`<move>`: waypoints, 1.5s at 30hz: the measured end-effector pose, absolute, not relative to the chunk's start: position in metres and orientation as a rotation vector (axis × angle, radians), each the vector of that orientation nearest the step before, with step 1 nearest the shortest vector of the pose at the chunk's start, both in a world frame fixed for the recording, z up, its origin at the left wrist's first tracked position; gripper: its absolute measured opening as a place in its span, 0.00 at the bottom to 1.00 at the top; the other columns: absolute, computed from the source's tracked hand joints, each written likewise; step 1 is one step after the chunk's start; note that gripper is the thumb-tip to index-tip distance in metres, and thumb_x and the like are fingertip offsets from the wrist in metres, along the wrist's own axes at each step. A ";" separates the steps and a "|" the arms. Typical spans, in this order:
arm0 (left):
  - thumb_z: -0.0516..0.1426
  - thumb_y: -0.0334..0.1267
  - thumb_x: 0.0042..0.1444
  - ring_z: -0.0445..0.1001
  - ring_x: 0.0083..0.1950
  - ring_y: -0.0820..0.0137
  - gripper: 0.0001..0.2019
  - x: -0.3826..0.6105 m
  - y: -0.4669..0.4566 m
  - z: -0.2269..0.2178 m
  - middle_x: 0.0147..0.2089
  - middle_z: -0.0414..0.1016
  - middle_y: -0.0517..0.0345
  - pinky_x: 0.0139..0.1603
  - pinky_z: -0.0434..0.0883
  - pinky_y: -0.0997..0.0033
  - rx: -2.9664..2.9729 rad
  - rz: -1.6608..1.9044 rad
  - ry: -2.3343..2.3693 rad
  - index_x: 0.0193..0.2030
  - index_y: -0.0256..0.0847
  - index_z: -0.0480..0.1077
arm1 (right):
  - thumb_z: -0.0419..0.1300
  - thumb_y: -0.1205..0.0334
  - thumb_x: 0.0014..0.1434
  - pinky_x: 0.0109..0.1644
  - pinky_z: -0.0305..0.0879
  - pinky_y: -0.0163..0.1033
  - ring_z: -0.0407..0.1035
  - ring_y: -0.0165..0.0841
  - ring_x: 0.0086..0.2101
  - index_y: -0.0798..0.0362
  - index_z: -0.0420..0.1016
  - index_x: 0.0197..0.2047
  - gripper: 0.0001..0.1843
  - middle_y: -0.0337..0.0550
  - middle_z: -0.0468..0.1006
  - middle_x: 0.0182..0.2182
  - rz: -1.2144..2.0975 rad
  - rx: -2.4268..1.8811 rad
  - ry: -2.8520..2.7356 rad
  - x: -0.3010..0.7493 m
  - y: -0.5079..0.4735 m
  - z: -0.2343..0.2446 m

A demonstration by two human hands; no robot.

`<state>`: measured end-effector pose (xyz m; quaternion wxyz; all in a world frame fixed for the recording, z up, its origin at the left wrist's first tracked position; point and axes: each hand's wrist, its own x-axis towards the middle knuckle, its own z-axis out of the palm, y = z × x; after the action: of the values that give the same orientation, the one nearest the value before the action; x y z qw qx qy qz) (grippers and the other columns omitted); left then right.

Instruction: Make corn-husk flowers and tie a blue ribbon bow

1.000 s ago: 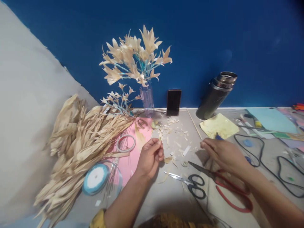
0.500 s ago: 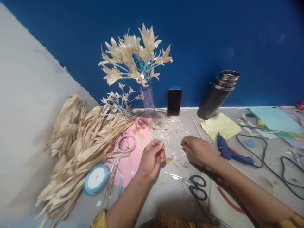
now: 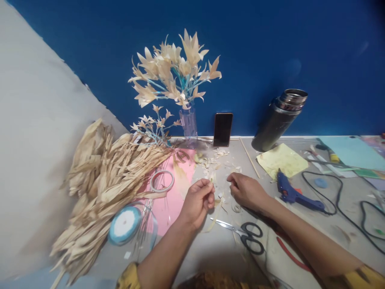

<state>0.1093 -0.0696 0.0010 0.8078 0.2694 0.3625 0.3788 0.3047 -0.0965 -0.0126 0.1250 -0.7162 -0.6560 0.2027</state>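
Observation:
My left hand (image 3: 197,201) is over the right edge of a pink sheet (image 3: 159,216), with thumb and forefinger pinched together. A tiny pale-green tip shows at the pinch, too small to name. To its right, my right hand (image 3: 248,192) is low over the table among husk scraps, its fingers curled in. What those fingers hold, if anything, is hidden. Black-handled scissors (image 3: 237,230) lie partly open just below both hands. Pale husk scraps (image 3: 215,160) are strewn beyond the fingers. A roll of tape (image 3: 161,181) rests on the pink sheet.
Dried corn husks (image 3: 99,192) and a blue ribbon spool (image 3: 124,224) lie at left. Husk flowers (image 3: 171,72) stand in a clear vase (image 3: 189,124). A phone (image 3: 223,129) and a flask (image 3: 279,120) lean at the wall. A corded glue gun (image 3: 296,194) lies right.
The scene has shifted slightly to the right in view. My right hand's fingertips have moved a little away from the scraps. My left hand keeps its pinch.

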 end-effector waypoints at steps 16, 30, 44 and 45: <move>0.73 0.43 0.46 0.59 0.21 0.81 0.20 0.110 -0.071 -0.009 0.26 0.67 0.65 0.20 0.57 0.81 0.567 0.771 0.752 0.31 0.38 0.66 | 0.56 0.60 0.65 0.33 0.51 0.38 0.74 0.41 0.36 0.52 0.76 0.40 0.08 0.49 0.82 0.37 0.355 -2.318 -1.969 0.350 -0.090 0.009; 0.73 0.42 0.45 0.60 0.21 0.82 0.20 0.109 -0.070 -0.007 0.26 0.68 0.64 0.20 0.56 0.81 0.539 0.752 0.765 0.31 0.37 0.66 | 0.58 0.68 0.61 0.35 0.53 0.37 0.75 0.37 0.40 0.51 0.77 0.46 0.11 0.48 0.80 0.45 0.548 -2.091 -2.266 0.312 -0.077 0.008; 0.73 0.40 0.43 0.61 0.21 0.82 0.19 0.111 -0.072 -0.007 0.27 0.70 0.62 0.19 0.56 0.82 0.541 0.729 0.764 0.30 0.37 0.68 | 0.58 0.69 0.58 0.35 0.52 0.36 0.70 0.36 0.35 0.51 0.75 0.42 0.09 0.43 0.80 0.36 0.728 -2.029 -2.181 0.319 -0.077 0.004; 0.73 0.40 0.43 0.61 0.21 0.82 0.19 0.111 -0.072 -0.007 0.28 0.70 0.62 0.19 0.56 0.82 0.540 0.727 0.763 0.30 0.37 0.68 | 0.59 0.69 0.58 0.35 0.51 0.37 0.70 0.35 0.34 0.51 0.75 0.40 0.07 0.43 0.80 0.36 0.736 -2.023 -2.177 0.319 -0.077 0.004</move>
<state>0.1109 -0.0719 -0.0068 0.8299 0.2544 0.3594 0.3427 0.3194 -0.0772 0.0043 0.0399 -0.6603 -0.7104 0.2403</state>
